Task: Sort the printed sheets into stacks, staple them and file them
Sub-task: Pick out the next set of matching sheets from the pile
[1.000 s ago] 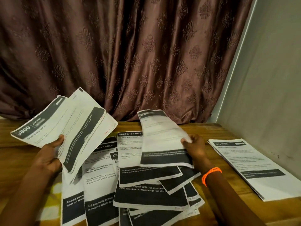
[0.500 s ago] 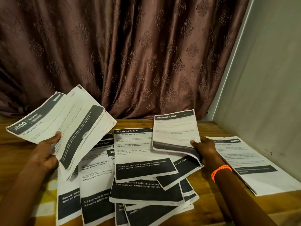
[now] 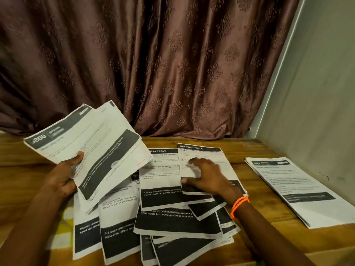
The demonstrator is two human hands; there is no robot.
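Note:
My left hand [image 3: 63,175] grips a small fan of printed sheets [image 3: 90,143] headed "800 KITCHEN", held up above the table's left side. A loose spread of "DRESSING TABLE" sheets [image 3: 169,214] with black bands covers the middle of the wooden table [image 3: 23,181]. One "DRESSING TABLE" sheet [image 3: 203,152] lies flat at the spread's upper right. My right hand [image 3: 206,174], with an orange band at the wrist, rests on that sheet with fingers spread and blurred by motion. A neat stack of sheets [image 3: 299,191] lies apart at the right.
A brown patterned curtain [image 3: 153,64] hangs behind the table. A pale wall [image 3: 317,93] runs close along the table's right side, next to the neat stack. Something yellow [image 3: 63,225] shows under the spread at the lower left.
My right hand has laid the lifted "DRESSING TABLE" sheet flat at the spread's upper right and now lies on top of it. The left hand keeps its fan of sheets raised.

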